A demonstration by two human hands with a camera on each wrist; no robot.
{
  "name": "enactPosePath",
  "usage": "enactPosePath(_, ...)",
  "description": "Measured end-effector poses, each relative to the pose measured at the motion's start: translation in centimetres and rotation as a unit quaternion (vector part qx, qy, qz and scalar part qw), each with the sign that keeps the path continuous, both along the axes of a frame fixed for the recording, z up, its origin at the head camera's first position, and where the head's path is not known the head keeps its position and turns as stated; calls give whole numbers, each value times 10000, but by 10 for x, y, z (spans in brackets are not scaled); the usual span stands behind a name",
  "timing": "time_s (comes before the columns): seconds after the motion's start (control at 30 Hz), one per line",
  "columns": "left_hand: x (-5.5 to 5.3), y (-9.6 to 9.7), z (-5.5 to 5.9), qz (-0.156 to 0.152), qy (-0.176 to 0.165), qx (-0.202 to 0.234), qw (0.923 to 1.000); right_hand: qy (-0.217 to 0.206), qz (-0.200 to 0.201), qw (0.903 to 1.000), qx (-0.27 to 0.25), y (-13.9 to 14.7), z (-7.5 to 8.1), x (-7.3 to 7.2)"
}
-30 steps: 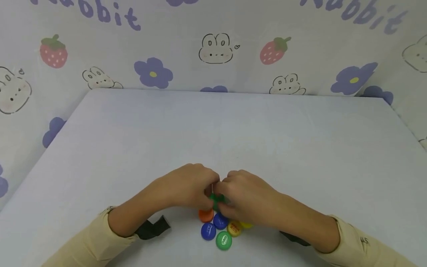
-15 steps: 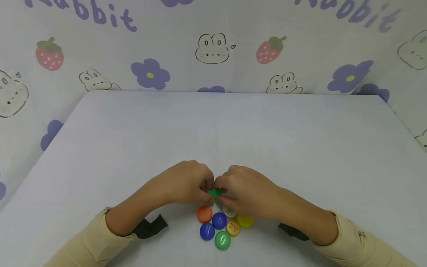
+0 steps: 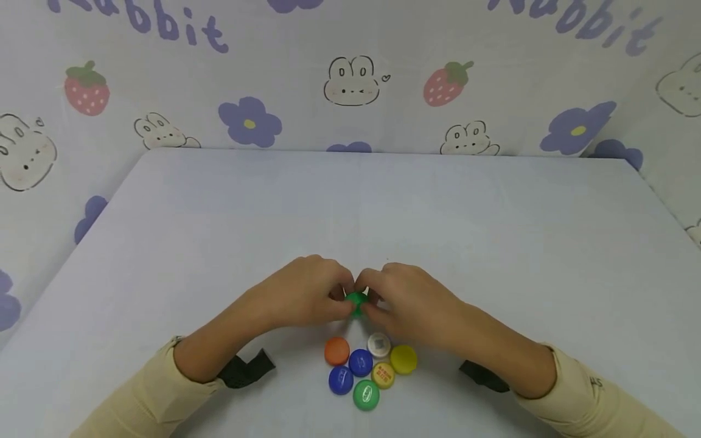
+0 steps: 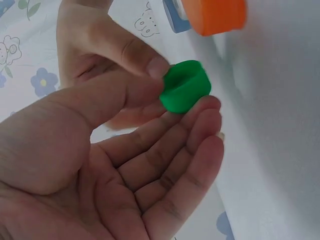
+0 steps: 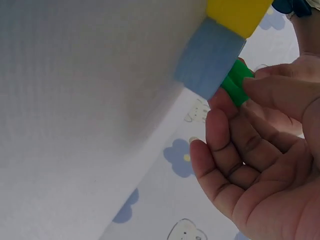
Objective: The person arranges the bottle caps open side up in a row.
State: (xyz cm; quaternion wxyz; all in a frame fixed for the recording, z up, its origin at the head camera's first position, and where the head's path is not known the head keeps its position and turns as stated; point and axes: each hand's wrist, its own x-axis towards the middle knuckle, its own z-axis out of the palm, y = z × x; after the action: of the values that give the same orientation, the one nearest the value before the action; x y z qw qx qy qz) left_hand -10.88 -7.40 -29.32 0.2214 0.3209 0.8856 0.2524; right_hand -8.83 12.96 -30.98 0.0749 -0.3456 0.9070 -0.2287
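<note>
Both hands meet over one green bottle cap (image 3: 357,302) near the front middle of the table. My left hand (image 3: 309,293) pinches its left side between thumb and fingers. From the other side my right hand (image 3: 418,301) pinches it too. The left wrist view shows the cap (image 4: 186,86) with a dent across it, the left thumb on one side and fingertips under it. In the right wrist view a pale blue-grey cap side (image 5: 211,57) partly hides the green cap (image 5: 238,82). Closest to the hands lie an orange cap (image 3: 336,351) and a white cap (image 3: 379,345).
Below the hands, the loose cluster also holds two blue caps (image 3: 341,380), a yellow cap (image 3: 403,359), a yellow cap with red print (image 3: 383,375) and another green cap (image 3: 366,395). The white table (image 3: 350,207) runs back to a rabbit-patterned cloth (image 3: 405,36).
Both hands have moved away from the cluster toward the back of the table, carrying the green cap. The white and yellow caps, hidden or partly hidden before, now show fully.
</note>
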Motion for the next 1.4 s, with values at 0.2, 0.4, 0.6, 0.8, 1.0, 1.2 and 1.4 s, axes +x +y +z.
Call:
enactPosePath(0.2, -8, 1, 2, 122, 145, 251, 9995, 150, -99, 9996, -223, 4, 1, -7)
enactPosePath(0.4, -16, 0, 6, 332, -86, 325, 9989, 308, -81, 9991, -266, 2, 2, -16)
enactPosePath(0.6, -23, -4, 7, 542, -115, 141, 9984, -78, -185, 9998, -61, -1, 7, -31)
enactPosePath(0.8, -31, -3, 4, 687, 320, -227, 9969, -256, -70, 9996, 123, -8, 8, -47)
enactPosePath(1.0, -37, 0, -5, 750, 662, -558, 9934, -360, 23, 9992, 193, -14, 5, -54)
enactPosePath(1.2, -40, 4, -6, 649, 835, -850, 9907, -539, 29, 9980, 337, -15, 2, -58)
enactPosePath(1.4, -39, 4, -2, 506, 893, -1174, 9878, -733, 115, 9961, 469, -22, 1, -61)
